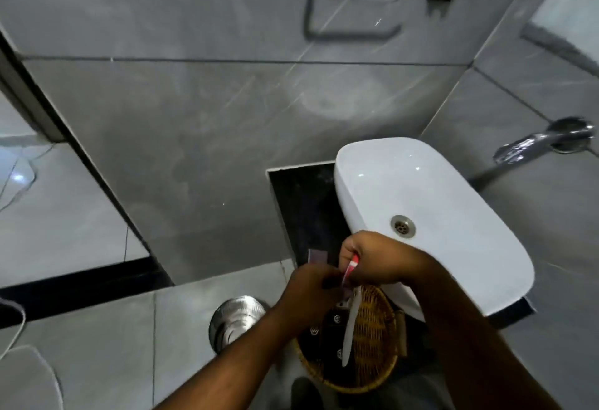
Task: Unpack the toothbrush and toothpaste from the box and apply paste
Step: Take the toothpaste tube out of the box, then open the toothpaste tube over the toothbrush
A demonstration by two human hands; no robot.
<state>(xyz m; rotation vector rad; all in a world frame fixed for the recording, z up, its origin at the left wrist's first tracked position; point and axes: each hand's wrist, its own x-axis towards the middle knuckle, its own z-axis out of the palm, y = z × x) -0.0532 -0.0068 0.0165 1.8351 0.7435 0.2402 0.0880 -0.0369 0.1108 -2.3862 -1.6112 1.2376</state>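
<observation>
Pinching toothpaste [351, 267] between both hands' fingers [348, 252]

Toothpaste tube [351, 267], small, red and white, sitting pinched between both hands above the basket, tilting with its upper end near the right hand's fingers and its lower end reaching toward the left hand; cap state not discernible. Toothbrush [350, 328], white, slender, hanging roughly upright below the hands, its upper part hiding behind them and its lower tip pointing down across the basket. Box [327, 328], dark with small pale logos, lying inside the basket, partly hiding beneath the left forearm.
</observation>
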